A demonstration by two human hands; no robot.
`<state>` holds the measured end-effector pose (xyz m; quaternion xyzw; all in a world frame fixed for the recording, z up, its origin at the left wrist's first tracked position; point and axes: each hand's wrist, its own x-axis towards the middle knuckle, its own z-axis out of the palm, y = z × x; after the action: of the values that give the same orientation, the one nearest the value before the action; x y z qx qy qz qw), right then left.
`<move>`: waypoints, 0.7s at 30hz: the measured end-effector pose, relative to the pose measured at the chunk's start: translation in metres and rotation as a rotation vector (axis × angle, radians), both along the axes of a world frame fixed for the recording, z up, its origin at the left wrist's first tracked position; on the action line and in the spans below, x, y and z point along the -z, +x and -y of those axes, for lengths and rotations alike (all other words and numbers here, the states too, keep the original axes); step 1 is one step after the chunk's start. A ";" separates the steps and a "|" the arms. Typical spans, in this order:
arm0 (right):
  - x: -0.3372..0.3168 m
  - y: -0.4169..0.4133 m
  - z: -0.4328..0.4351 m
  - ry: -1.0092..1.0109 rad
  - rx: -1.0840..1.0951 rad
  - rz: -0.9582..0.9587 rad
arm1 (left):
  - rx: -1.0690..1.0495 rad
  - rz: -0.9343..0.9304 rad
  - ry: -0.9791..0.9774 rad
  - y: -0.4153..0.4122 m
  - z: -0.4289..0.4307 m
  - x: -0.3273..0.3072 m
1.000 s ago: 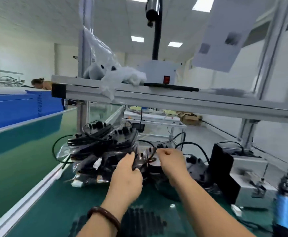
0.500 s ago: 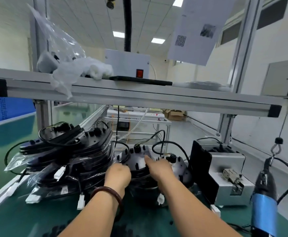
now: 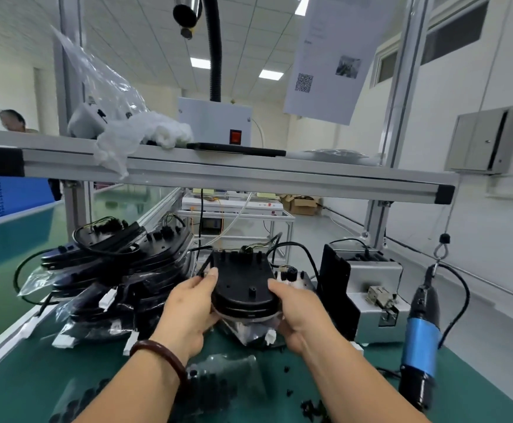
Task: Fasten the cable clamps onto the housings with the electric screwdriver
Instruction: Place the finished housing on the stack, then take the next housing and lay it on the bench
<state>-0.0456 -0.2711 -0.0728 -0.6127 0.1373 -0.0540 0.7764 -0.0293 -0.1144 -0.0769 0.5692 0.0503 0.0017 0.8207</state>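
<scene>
A black oval housing (image 3: pixel 243 285) with cables at its far end is held above the green bench between both hands. My left hand (image 3: pixel 189 309) grips its left edge, thumb on top. My right hand (image 3: pixel 297 315) grips its right edge. More housings lie under it in a small stack. A large pile of black housings (image 3: pixel 111 270) in clear bags lies to the left. The blue electric screwdriver (image 3: pixel 420 340) hangs on a hook at the right, untouched. Small black cable clamps (image 3: pixel 313 409) are scattered on the mat near the front.
A grey screw feeder box (image 3: pixel 374 297) stands right of the housings. An aluminium shelf (image 3: pixel 218 175) crosses overhead, carrying a white control box and plastic bags. A clear bag of black parts (image 3: pixel 224 380) lies between my forearms. A person stands far back left.
Both hands have taken hold of one housing and lifted it off the stack towards me. The camera has turned right, so the screwdriver shows fully.
</scene>
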 end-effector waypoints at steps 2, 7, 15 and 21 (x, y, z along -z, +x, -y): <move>0.000 -0.031 0.002 0.026 -0.030 0.027 | 0.121 -0.022 -0.004 -0.018 -0.007 -0.004; 0.003 -0.105 0.009 0.025 -0.131 0.077 | 0.268 -0.003 0.068 -0.063 -0.024 -0.004; 0.039 -0.169 0.013 -0.151 -0.235 -0.038 | 0.322 -0.081 0.178 -0.130 -0.034 0.035; 0.047 -0.195 0.023 -0.497 -0.354 -0.143 | 0.338 -0.183 0.211 -0.149 -0.042 0.065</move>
<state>-0.2409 -0.2938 -0.1195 -0.8004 0.0653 0.0935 0.5885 -0.1781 -0.0726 -0.1414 0.6502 0.0279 -0.1825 0.7370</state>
